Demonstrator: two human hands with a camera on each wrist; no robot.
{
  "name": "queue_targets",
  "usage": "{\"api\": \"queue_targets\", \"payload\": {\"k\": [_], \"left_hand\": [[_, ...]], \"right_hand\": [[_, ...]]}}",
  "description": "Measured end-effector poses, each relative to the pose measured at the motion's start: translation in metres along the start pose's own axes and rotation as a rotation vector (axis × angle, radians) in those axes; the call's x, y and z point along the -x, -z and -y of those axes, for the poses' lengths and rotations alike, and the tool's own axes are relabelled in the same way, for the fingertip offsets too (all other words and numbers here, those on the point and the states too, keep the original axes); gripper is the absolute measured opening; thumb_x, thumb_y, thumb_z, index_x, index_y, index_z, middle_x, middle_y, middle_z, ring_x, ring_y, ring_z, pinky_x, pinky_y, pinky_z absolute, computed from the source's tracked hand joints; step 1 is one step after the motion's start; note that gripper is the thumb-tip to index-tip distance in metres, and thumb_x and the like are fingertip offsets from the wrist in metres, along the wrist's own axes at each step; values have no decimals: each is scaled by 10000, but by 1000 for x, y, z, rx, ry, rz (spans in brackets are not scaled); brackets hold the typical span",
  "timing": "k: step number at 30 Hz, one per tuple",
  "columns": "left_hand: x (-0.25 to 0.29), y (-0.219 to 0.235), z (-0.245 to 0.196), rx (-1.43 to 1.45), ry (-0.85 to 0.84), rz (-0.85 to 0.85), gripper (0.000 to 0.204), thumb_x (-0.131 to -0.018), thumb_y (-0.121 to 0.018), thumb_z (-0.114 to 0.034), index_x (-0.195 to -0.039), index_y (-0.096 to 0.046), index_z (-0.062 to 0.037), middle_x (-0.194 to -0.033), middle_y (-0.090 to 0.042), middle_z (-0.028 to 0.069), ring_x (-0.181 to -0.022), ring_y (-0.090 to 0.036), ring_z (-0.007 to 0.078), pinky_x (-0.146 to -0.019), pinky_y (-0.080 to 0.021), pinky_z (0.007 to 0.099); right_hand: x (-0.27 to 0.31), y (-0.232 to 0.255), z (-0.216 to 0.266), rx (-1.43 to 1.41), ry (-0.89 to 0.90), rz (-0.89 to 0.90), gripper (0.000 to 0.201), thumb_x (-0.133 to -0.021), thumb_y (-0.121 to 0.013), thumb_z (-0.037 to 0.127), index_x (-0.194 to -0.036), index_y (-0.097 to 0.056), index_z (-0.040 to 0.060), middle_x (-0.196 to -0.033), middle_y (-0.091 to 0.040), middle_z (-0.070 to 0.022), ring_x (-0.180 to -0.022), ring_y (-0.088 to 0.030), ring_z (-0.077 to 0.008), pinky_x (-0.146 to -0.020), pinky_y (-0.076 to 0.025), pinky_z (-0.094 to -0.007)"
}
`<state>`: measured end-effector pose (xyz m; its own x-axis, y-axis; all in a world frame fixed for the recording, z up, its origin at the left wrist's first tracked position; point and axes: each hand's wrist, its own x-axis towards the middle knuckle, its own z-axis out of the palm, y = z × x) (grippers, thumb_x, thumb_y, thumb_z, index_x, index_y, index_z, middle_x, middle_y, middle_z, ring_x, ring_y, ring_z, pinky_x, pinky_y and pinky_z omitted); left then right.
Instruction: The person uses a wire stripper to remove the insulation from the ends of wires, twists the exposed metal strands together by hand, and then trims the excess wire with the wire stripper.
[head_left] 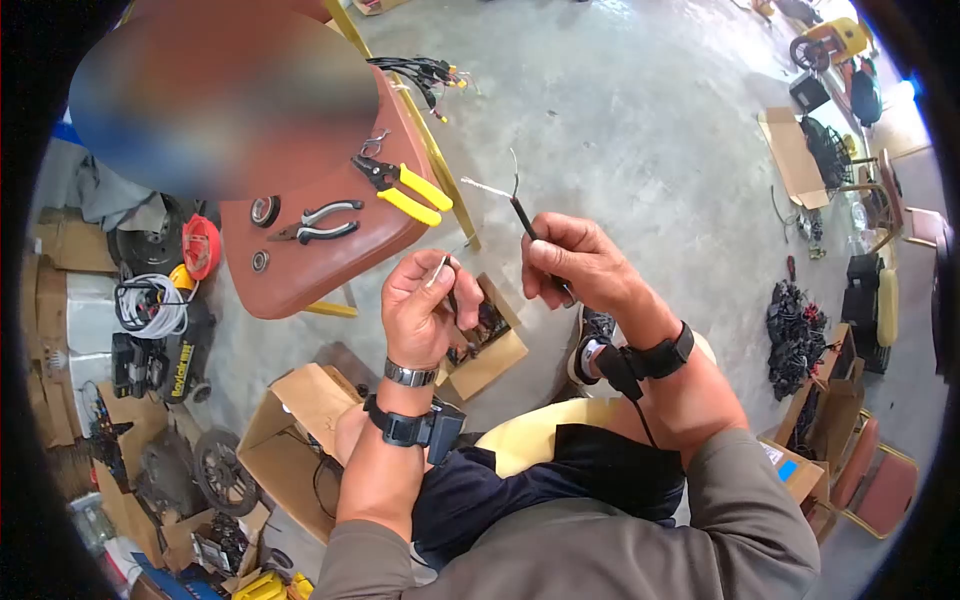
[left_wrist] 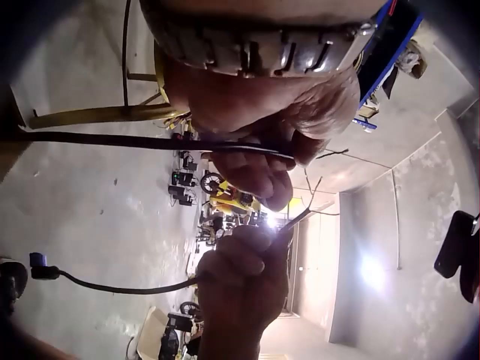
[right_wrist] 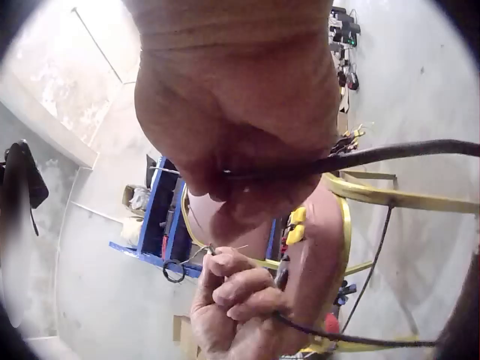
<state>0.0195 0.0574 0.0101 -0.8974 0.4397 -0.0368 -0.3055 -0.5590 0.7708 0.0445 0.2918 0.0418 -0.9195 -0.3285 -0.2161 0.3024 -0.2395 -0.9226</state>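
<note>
Left hand [head_left: 417,308] pinches one cable [left_wrist: 120,141]; right hand [head_left: 577,263] grips another cable [head_left: 523,217], wires [head_left: 487,187] jutting beyond that hand.

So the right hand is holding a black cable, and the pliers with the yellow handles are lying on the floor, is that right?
Not quite, the place is wrong: the head view shows the pliers with the yellow handles lying on the brown seat. The right hand is indeed holding a black cable.
</note>
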Motion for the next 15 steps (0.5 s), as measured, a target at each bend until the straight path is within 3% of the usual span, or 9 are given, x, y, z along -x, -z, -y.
{"api": "queue_targets", "payload": {"k": [6,15], "left_hand": [[-17,-7,14,41,-68,-53,184,-945,-604,-121,-1091,-648,-19,-780,-665,136,-632,-597,190,-565,-460,258],[-34,-13,23,6,-86,48,174,-932,-625,-70,-1081,-665,10,-866,-697,167,-725,-647,194,-625,-508,286]], "right_hand": [[-3,6,7,-159,60,-40,312,-1030,-546,332,-1112,-649,49,-688,-602,-2,-548,-464,-54,-493,-365,-227],[-10,15,4,-170,87,-53,294,-1027,-539,272,-1117,-643,12,-711,-617,-17,-608,-554,-86,-564,-457,-243]]}}
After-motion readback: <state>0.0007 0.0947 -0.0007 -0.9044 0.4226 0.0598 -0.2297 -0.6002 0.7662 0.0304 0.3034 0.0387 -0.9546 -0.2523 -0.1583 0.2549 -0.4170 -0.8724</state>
